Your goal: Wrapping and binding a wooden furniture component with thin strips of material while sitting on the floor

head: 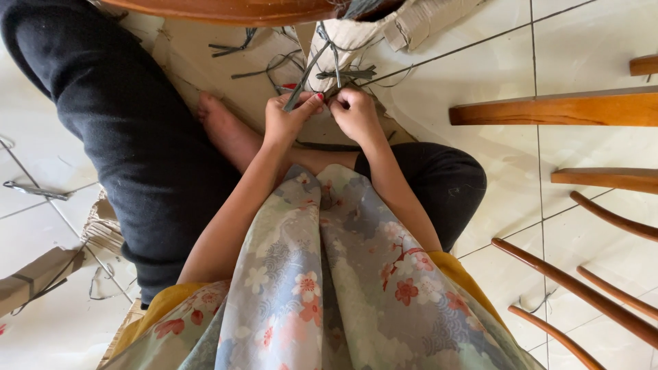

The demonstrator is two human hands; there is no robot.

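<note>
I sit on a tiled floor with my legs in black trousers folded and a flowered cloth (pixel 322 288) hanging over my lap. My left hand (pixel 289 118) pinches a thin dark strip (pixel 301 85) that runs up and to the right. My right hand (pixel 354 109) is closed beside it, fingertips touching the same bundle of dark strips (pixel 346 72). The strips lead into a pale cardboard-like piece (pixel 356 34) under a curved wooden edge (pixel 226 10). Both hands meet just above my bare foot (pixel 223 127).
Wooden furniture bars (pixel 555 109) and curved rods (pixel 582 291) stand at the right. Loose dark strips (pixel 236 48) lie on cardboard (pixel 199 48) near the top. More strips (pixel 34 190) and folded cardboard pieces (pixel 38 274) lie on the white tiles at left.
</note>
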